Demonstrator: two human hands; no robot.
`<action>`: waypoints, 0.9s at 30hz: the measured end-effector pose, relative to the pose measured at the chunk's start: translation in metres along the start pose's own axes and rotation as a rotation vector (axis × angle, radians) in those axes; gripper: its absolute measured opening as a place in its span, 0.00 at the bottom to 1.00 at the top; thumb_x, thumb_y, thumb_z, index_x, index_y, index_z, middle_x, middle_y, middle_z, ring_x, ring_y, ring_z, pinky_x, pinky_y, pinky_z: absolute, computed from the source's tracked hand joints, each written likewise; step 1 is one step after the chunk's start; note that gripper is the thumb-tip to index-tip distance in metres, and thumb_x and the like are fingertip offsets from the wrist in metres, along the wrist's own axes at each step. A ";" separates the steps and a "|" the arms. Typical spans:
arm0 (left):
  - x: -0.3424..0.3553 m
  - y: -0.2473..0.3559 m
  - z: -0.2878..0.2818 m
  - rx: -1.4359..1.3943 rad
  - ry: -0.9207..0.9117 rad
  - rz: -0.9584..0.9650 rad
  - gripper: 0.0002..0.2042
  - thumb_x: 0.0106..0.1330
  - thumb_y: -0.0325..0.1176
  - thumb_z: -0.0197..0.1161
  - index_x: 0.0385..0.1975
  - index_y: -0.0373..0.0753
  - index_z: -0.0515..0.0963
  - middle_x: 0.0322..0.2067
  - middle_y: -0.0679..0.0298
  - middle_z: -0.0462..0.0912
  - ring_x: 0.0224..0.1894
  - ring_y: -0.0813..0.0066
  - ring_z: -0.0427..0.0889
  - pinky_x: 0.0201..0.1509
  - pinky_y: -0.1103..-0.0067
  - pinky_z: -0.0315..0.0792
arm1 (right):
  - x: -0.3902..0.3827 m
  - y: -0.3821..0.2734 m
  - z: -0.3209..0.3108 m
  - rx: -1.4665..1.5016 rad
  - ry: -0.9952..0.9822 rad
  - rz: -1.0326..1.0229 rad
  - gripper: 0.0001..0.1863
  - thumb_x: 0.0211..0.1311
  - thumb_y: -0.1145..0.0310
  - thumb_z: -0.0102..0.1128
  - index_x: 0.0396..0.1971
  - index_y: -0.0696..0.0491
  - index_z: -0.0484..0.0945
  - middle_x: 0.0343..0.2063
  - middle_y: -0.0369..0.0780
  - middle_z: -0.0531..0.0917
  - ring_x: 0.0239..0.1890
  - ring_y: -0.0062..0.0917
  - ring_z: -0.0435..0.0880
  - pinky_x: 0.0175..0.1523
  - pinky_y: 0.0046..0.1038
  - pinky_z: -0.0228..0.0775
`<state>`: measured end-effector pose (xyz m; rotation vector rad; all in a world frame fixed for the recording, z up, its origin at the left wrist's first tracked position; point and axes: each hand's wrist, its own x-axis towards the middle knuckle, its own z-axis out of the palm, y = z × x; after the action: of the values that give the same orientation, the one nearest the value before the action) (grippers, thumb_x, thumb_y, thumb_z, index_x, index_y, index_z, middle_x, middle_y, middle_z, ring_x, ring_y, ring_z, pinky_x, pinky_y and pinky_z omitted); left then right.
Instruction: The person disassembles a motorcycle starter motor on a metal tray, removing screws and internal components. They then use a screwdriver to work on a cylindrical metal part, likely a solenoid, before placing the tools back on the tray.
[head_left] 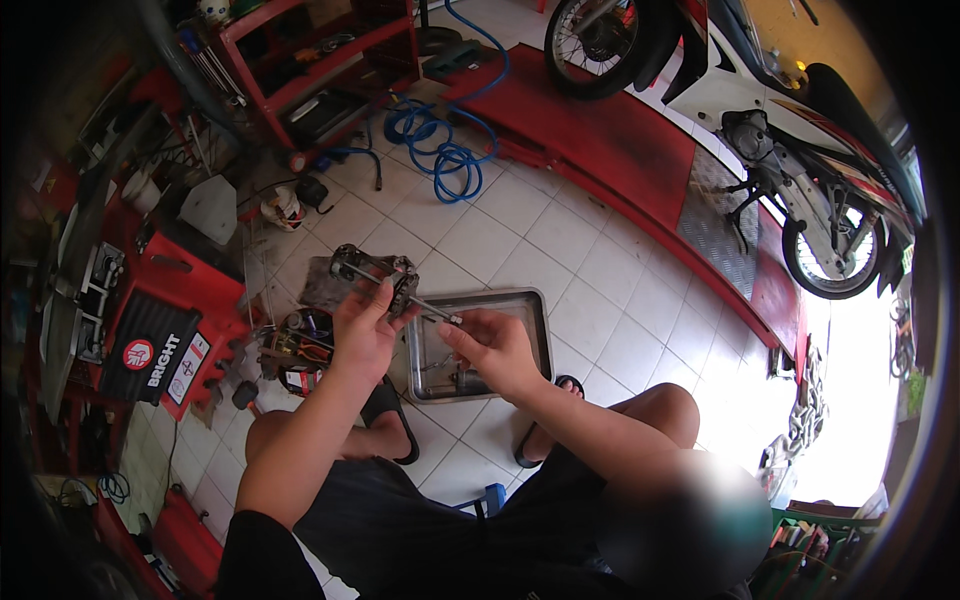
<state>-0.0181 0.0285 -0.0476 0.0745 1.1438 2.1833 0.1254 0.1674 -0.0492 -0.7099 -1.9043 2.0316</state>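
My left hand (365,325) is closed around a dark metal engine part (402,282), lifted above the floor in front of my knees. Long thin rods run through this part, and a rounded dark piece sits at its far left end. At the right, the fingers of my right hand (490,345) pinch the bright end of a metal rod (440,311) that sticks out of the engine part. Whether the rod is loose or fixed there, I cannot tell. Beneath my hands lies a shallow metal tray (545,335) with a few small metal pieces in it, partly hidden by my right hand.
Left of the tray are a box of hand tools (300,345) and a dark mallet (245,394). A red tool cabinet (150,310) stands farther left. Beyond lie a coiled blue hose (455,165) and a red lift platform (590,140) bearing a motorcycle (760,140).
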 end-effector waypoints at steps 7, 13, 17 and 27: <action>-0.001 0.000 0.003 0.031 -0.055 0.061 0.15 0.69 0.28 0.65 0.53 0.41 0.73 0.50 0.62 0.82 0.49 0.67 0.84 0.53 0.63 0.80 | -0.005 0.000 0.002 0.230 -0.066 0.148 0.18 0.70 0.59 0.63 0.42 0.63 0.80 0.30 0.39 0.83 0.26 0.20 0.80 0.30 0.23 0.73; -0.004 0.004 0.007 0.043 -0.086 0.096 0.18 0.69 0.26 0.64 0.57 0.40 0.72 0.52 0.62 0.81 0.51 0.67 0.83 0.52 0.64 0.81 | -0.009 -0.008 0.006 0.088 0.008 0.006 0.16 0.67 0.67 0.66 0.47 0.62 0.78 0.29 0.37 0.82 0.26 0.18 0.79 0.31 0.23 0.75; -0.005 0.004 0.009 0.042 -0.120 0.110 0.19 0.68 0.25 0.64 0.58 0.39 0.71 0.52 0.63 0.80 0.52 0.68 0.82 0.54 0.65 0.82 | -0.004 -0.005 -0.004 0.296 -0.129 0.281 0.17 0.66 0.69 0.67 0.48 0.61 0.77 0.31 0.37 0.81 0.28 0.19 0.79 0.33 0.24 0.75; -0.005 0.010 0.009 0.113 -0.277 0.087 0.24 0.66 0.24 0.66 0.62 0.34 0.68 0.55 0.58 0.78 0.55 0.66 0.80 0.59 0.64 0.78 | 0.008 -0.009 -0.003 0.401 -0.339 0.274 0.24 0.75 0.51 0.53 0.43 0.60 0.80 0.35 0.39 0.85 0.39 0.21 0.81 0.44 0.28 0.75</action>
<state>-0.0165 0.0281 -0.0332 0.4688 1.1199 2.1012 0.1193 0.1747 -0.0419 -0.5734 -1.5325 2.7480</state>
